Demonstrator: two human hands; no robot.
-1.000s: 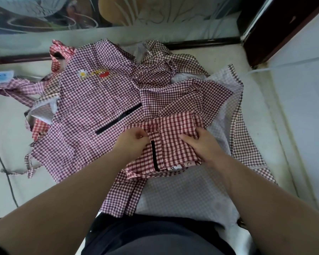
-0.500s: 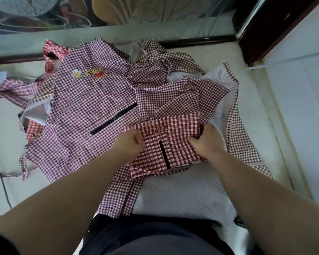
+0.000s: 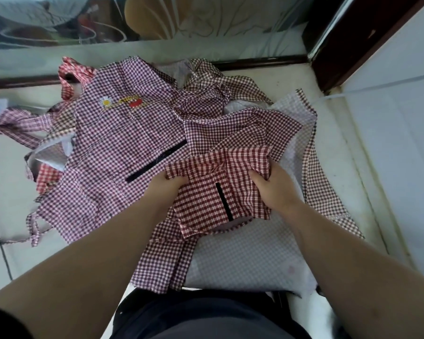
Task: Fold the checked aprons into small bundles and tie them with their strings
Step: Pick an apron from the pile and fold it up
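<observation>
A pale floor [image 3: 348, 167] carries a loose heap of checked aprons. The widest is a purple-checked apron [image 3: 113, 148], spread flat on the left with a long black pocket trim [image 3: 154, 163] running at a slant. Nearest the person lies a pale apron [image 3: 242, 260], its faded reverse side up. A brown-checked apron [image 3: 230, 128] is crumpled behind the middle.

On top of the heap, between both hands, sits the red checked apron [image 3: 206, 189], folded into a small, rumpled packet with a short black trim [image 3: 224, 201] on its upper face. The left hand [image 3: 168, 185] grips its left edge, fingers curled under the cloth. The right hand [image 3: 273, 188] clutches its right edge, fingers bunched into the fabric.

A daisy embroidery [image 3: 105, 101] marks the purple apron's bib, and a thin apron string [image 3: 34, 228] trails off its lower left corner.
</observation>
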